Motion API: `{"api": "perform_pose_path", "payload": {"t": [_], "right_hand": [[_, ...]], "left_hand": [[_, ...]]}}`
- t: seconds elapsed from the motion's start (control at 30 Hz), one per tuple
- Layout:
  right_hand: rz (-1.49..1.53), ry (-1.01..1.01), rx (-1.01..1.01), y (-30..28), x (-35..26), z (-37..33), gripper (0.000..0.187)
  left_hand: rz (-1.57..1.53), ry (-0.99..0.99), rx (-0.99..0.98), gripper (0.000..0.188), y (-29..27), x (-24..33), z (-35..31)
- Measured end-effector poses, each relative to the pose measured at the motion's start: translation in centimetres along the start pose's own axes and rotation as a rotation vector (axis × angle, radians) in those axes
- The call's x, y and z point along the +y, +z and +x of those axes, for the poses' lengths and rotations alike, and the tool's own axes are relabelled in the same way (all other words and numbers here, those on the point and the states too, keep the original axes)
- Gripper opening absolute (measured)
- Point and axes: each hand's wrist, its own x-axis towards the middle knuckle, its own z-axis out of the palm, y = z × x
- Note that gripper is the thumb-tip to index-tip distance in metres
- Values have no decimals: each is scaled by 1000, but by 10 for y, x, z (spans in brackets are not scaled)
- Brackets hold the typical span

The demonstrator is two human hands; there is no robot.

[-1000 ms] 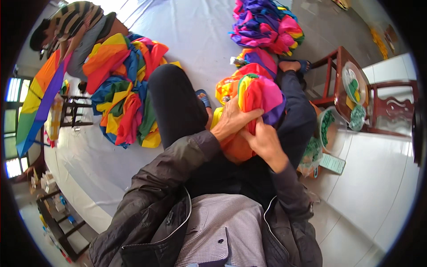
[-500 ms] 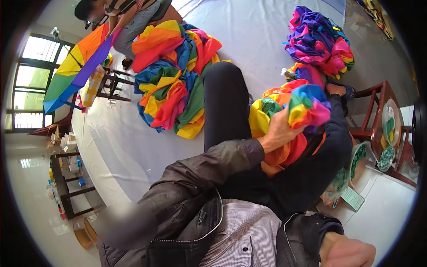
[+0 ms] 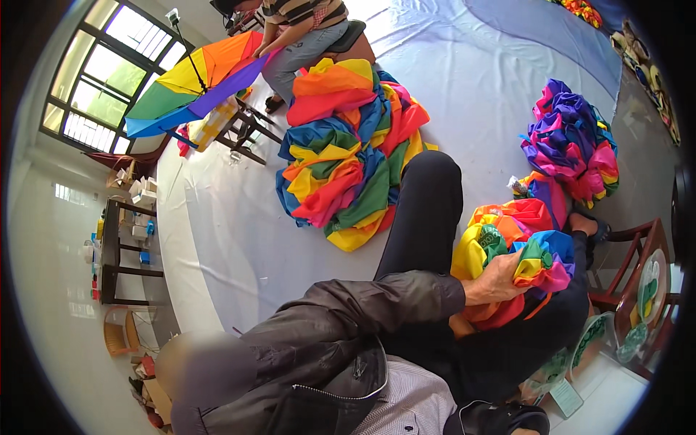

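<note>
My left hand (image 3: 496, 280) reaches across my lap, its fingers closed around a bunched piece of rainbow umbrella cloth (image 3: 552, 250). Yellow, green, blue and pink folds stick out past the fingers. Beneath and beside it lies more of the thin cloth, a red, orange and yellow heap (image 3: 507, 217) resting against my legs. Only a sliver of my right hand (image 3: 525, 432) shows at the bottom edge, below the dark sleeve; its fingers are hidden.
Ahead lies a large pile of rainbow cloth (image 3: 348, 152) on the pale floor sheet (image 3: 239, 239). A purple and pink pile (image 3: 569, 138) sits farther right. At the far left, another person handles an open rainbow umbrella (image 3: 199, 87). A red-brown chair (image 3: 631, 268) stands at right, near clear bags (image 3: 591, 341).
The view has swung left, so the scene sits farther right and lower. My left hand keeps its hold on the cloth. My right hand has mostly left the picture.
</note>
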Motion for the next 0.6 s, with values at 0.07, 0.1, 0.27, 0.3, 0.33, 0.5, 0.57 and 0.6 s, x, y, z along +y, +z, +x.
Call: {"api": "perform_pose_path", "payload": {"t": [0.07,0.1,0.27,0.3,0.33,0.5,0.57,0.6], "right_hand": [[105,-88,30,2,-7,3,39],[158,-135,41,3,-10,5,38],[448,-388,81,8,-17,30,32],[511,-440,86,8,-18,36,31],[566,-488,103,11,-22,42,30],[788,-689,163,21,-47,85,26],[928,-1022,-161,7,-57,138,25],[986,-1183,-331,3,-60,149,25]], "left_hand": [[-9,11,-11,62,4,1,2],[-4,13,-18,61,5,0,2],[-10,53,-17,57,3,9,3],[-6,50,-18,57,0,7,2],[-10,38,-26,56,0,8,3],[-26,13,-57,54,5,10,2],[-23,13,-65,54,5,9,2],[-21,12,-65,53,5,8,2]]}}
